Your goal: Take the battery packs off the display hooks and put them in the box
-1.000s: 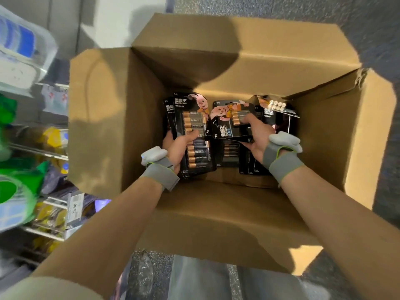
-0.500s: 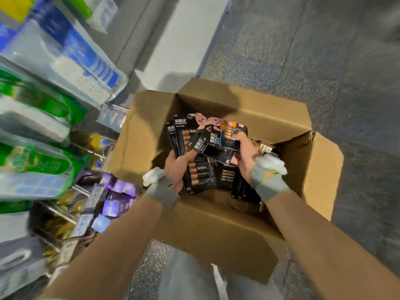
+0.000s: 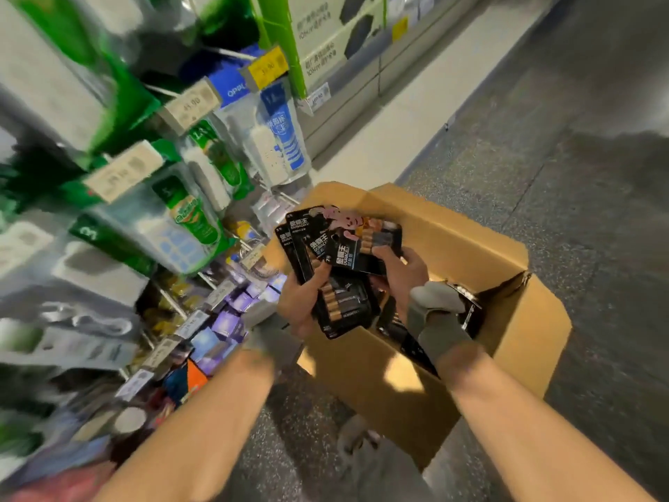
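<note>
Head view.
Left hand: fingers curled round a fanned stack of battery packs, thumb pressed on the front. The packs are flat glossy black cards with copper-topped cells under clear blisters.
Right hand: pinches a single pack, tilted across the stack's top.
All are held over the left edge of the box, brown corrugated cardboard with its flaps up.
Floor: grey speckled stone.
Shelves: blurred hanging goods and paper price tags.

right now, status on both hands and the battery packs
Left hand grips a stack of battery packs. Right hand pinches the top pack. Both at the open box, nothing blocking.
</note>
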`<state>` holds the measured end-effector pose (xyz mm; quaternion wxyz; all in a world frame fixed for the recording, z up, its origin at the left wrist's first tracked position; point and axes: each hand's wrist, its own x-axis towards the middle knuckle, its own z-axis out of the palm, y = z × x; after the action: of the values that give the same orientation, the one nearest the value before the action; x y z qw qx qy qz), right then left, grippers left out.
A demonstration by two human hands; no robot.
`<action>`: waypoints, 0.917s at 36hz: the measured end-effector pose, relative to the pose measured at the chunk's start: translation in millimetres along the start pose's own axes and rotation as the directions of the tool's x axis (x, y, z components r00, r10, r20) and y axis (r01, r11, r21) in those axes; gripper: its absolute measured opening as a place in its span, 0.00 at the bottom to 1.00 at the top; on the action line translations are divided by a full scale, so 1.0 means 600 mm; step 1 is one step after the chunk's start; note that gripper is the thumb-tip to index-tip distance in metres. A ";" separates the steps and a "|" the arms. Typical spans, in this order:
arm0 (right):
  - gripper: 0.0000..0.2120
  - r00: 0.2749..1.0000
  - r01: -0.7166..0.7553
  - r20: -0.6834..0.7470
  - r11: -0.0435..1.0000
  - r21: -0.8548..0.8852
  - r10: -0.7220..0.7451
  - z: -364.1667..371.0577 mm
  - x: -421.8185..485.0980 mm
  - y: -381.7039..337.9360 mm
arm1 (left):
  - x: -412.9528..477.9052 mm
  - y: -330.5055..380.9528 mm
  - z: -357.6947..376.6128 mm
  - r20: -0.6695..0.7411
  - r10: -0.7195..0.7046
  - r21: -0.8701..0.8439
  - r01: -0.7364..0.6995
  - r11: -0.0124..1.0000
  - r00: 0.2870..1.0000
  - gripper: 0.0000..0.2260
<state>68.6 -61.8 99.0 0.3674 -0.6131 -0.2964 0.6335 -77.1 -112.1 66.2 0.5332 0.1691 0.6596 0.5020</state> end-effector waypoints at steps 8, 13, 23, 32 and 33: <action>0.06 0.977 0.095 0.204 0.987 -0.128 -0.067 0.059 -0.159 0.030 | -0.137 -0.030 -0.133 -0.200 0.058 -0.126 -0.085 0.988 0.978 0.31; 0.19 0.929 0.095 0.369 0.957 -0.274 0.013 0.109 -0.245 0.050 | -0.248 -0.036 -0.223 -0.330 0.125 -0.219 -0.205 0.954 0.936 0.21; 0.05 0.815 0.186 0.580 0.945 -0.268 0.004 0.224 -0.450 0.055 | -0.468 -0.014 -0.409 -0.688 0.134 -0.198 -0.362 0.911 0.713 0.12; 0.12 0.622 0.211 0.783 0.965 -0.157 -0.009 0.310 -0.579 0.027 | -0.586 0.053 -0.504 -0.827 0.203 -0.079 -0.466 0.881 0.525 0.08; 0.14 0.606 0.219 0.795 0.965 -0.142 -0.020 0.322 -0.596 0.014 | -0.601 0.067 -0.511 -0.835 0.208 -0.078 -0.483 0.872 0.510 0.08</action>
<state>-132.1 -348.5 305.9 0.1698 -0.2886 -0.5375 0.7739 -222.6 -515.9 270.3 0.0824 -0.0303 0.6949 0.7137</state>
